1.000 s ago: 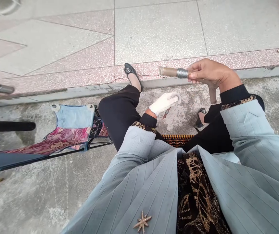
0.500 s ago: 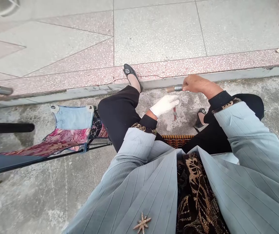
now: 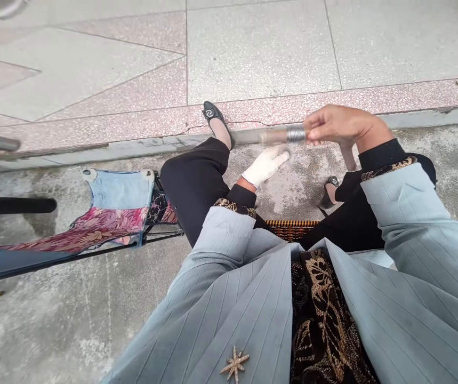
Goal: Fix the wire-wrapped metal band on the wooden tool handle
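My left hand (image 3: pixel 267 164), in a white glove, is closed between my knees. At its fingertips is a small, pale, blurred round shape (image 3: pixel 287 154) that I cannot make out. My bare right hand (image 3: pixel 335 125) is higher and to the right, its fingers closed on one end of a light wooden stick wound with silvery wire (image 3: pixel 296 134). The stick points left, its bare end (image 3: pixel 271 136) smeared by motion, above the gloved hand and apart from it. Beneath my right wrist a blurred skin-toned shape (image 3: pixel 347 156) is unclear.
A folding chair with flowered cloth (image 3: pixel 109 218) stands at the left, near a black tube-like object (image 3: pixel 15 205). A metal cylinder (image 3: pixel 2 143) lies at the raised tiled step (image 3: pixel 252 114). Woven wicker (image 3: pixel 292 230) shows between my legs, and my feet are in black shoes (image 3: pixel 217 117).
My right hand has moved up and turned, bringing the wire-wound stick up and slightly left. My left hand shifted slightly left. The reddish tool-like thing below the glove no longer shows.
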Action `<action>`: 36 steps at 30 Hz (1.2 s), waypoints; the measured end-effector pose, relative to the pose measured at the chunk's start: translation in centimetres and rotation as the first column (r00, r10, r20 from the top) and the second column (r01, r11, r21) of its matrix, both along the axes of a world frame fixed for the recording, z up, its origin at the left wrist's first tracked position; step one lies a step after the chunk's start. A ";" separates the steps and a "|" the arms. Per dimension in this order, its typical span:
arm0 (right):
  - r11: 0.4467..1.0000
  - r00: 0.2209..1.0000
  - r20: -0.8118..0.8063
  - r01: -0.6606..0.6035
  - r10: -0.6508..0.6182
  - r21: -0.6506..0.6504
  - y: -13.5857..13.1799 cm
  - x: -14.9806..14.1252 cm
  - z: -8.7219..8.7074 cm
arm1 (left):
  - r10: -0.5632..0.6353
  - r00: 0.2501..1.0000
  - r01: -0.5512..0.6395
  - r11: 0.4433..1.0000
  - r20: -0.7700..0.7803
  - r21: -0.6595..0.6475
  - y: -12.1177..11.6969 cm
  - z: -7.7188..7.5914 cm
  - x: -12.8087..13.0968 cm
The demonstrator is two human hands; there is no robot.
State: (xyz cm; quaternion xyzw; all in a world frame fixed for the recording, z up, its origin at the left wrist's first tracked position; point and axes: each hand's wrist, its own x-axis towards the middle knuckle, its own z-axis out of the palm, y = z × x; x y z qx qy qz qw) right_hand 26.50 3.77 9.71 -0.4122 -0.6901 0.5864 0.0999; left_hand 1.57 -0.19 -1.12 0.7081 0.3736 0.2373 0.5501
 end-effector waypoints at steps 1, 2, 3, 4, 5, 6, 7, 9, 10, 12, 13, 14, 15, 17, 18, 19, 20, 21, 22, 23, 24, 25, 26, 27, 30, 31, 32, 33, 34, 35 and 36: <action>0.993 0.992 -0.053 0.114 -0.112 0.038 0.1 0.4 0.2 | -0.015 0.999 0.016 0.999 0.033 -0.049 -0.1 0.1 0.1; 0.974 0.973 -0.090 0.218 -0.212 0.065 0.2 0.5 0.3 | -0.038 0.997 0.044 0.994 0.065 -0.096 -0.2 0.3 0.2; 0.947 0.948 -0.107 0.310 -0.301 0.088 0.3 0.6 0.2 | -0.061 0.994 0.073 0.989 0.091 -0.129 -0.4 0.5 0.3; 0.916 0.921 -0.097 0.386 -0.376 0.112 0.3 0.5 0.1 | -0.080 0.991 0.095 0.985 0.104 -0.142 -0.5 0.7 0.4; 0.888 0.898 -0.060 0.439 -0.435 0.140 0.4 0.3 -0.3 | -0.100 0.990 0.114 0.983 0.104 -0.142 -0.6 1.0 0.5; 0.866 0.879 -0.001 0.470 -0.477 0.173 0.5 0.0 -0.6 | -0.115 0.989 0.127 0.983 0.093 -0.130 -0.7 1.2 0.5; 0.854 0.863 0.077 0.476 -0.500 0.212 0.6 -0.2 -1.1 | -0.126 0.989 0.133 0.985 0.073 -0.109 -0.7 1.3 0.6; 0.858 0.834 0.250 0.417 -0.493 0.299 1.0 -0.6 -1.9 | -0.140 0.990 0.141 0.988 0.020 -0.057 -0.8 1.6 0.6; 0.867 0.814 0.338 0.361 -0.473 0.343 1.1 -0.7 -2.3 | -0.145 0.989 0.145 0.989 -0.001 -0.032 -0.7 1.6 0.6; 0.883 0.749 0.505 0.229 -0.429 0.410 1.4 -1.1 -2.7 | -0.146 0.989 0.147 0.989 -0.023 0.010 -0.7 1.6 0.6; 0.891 0.707 0.581 0.160 -0.403 0.424 1.5 -1.2 -2.9 | -0.147 0.988 0.148 0.989 -0.038 0.026 -0.7 1.6 0.5; 0.901 0.664 0.648 0.094 -0.373 0.423 1.5 -1.5 -3.0 | -0.141 0.988 0.143 0.989 -0.059 0.045 -0.7 1.4 0.5; 0.913 0.625 0.704 0.034 -0.338 0.407 1.4 -1.7 -3.1 | -0.129 0.988 0.135 0.988 -0.085 0.069 -0.7 1.3 0.5; 0.937 0.567 0.785 -0.067 -0.248 0.344 1.1 -2.3 -3.2 | -0.097 0.987 0.113 0.986 -0.132 0.123 -0.6 0.8 0.3; 0.946 0.549 0.813 -0.113 -0.195 0.304 0.8 -2.5 -3.3 | -0.082 0.986 0.104 0.983 -0.147 0.149 -0.6 0.6 0.2; 0.954 0.538 0.832 -0.159 -0.133 0.255 0.6 -2.7 -3.4 | -0.069 0.985 0.096 0.980 -0.157 0.172 -0.5 0.4 0.1; 0.960 0.535 0.843 -0.204 -0.055 0.192 0.3 -2.9 -3.5 | -0.058 0.984 0.090 0.978 -0.166 0.190 -0.4 0.2 0.0; 0.961 0.535 0.844 -0.250 0.040 0.113 0.0 -3.0 -3.5 | -0.044 0.984 0.079 0.976 -0.173 0.204 -0.3 0.1 -0.2; 0.956 0.539 0.830 -0.294 0.143 0.026 -0.2 -3.0 -3.5 | -0.022 0.984 0.060 0.975 -0.176 0.215 -0.2 0.1 -0.3; 0.941 0.550 0.798 -0.333 0.247 -0.062 -0.4 -3.0 -3.5 | 0.003 0.984 0.036 0.975 -0.176 0.221 -0.1 0.1 -0.5; 0.919 0.572 0.745 -0.368 0.343 -0.141 -0.5 -2.9 -3.3 | 0.034 0.985 0.004 0.975 -0.169 0.222 0.0 0.2 -0.6; 0.895 0.607 0.675 -0.400 0.420 -0.197 -0.6 -2.7 -3.1 | 0.069 0.985 -0.034 0.975 -0.158 0.218 0.1 0.2 -0.6; 0.878 0.654 0.595 -0.425 0.467 -0.221 -0.6 -2.6 -2.8 | 0.107 0.985 -0.077 0.975 -0.138 0.211 0.2 0.3 -0.7; 0.875 0.712 0.515 -0.435 0.478 -0.211 -0.7 -2.4 -2.4 | 0.134 0.984 -0.110 0.975 -0.114 0.195 0.3 0.4 -0.7; 0.951 0.899 0.313 -0.306 0.306 -0.048 -0.7 -1.8 -1.0 | 0.174 0.984 -0.169 0.980 -0.044 0.105 0.4 0.0 -0.5; 0.978 0.945 0.263 -0.206 0.194 0.019 -0.6 -1.6 -0.5 | 0.168 0.985 -0.166 0.984 -0.025 0.062 0.4 -0.2 -0.4; 0.993 0.973 0.217 -0.093 0.074 0.078 -0.5 -1.5 -0.2 | 0.159 0.987 -0.158 0.987 -0.010 0.022 0.3 -0.5 -0.3; 0.992 0.984 0.171 0.019 -0.040 0.123 -0.4 -1.5 0.1 | 0.127 0.992 -0.127 0.992 0.001 -0.007 0.3 -0.8 -0.1; 0.981 0.982 0.130 0.119 -0.139 0.153 -0.2 -1.5 0.2 | 0.114 0.993 -0.114 0.993 0.007 -0.013 0.2 -1.1 0.0; 0.965 0.971 0.095 0.200 -0.218 0.170 0.0 -1.6 0.2 | 0.092 0.996 -0.092 0.996 0.005 -0.009 0.1 -1.3 0.1; 0.948 0.958 0.070 0.263 -0.279 0.180 0.2 -1.7 0.1 | 0.080 0.997 -0.080 0.997 -0.004 0.003 0.1 -1.4 0.2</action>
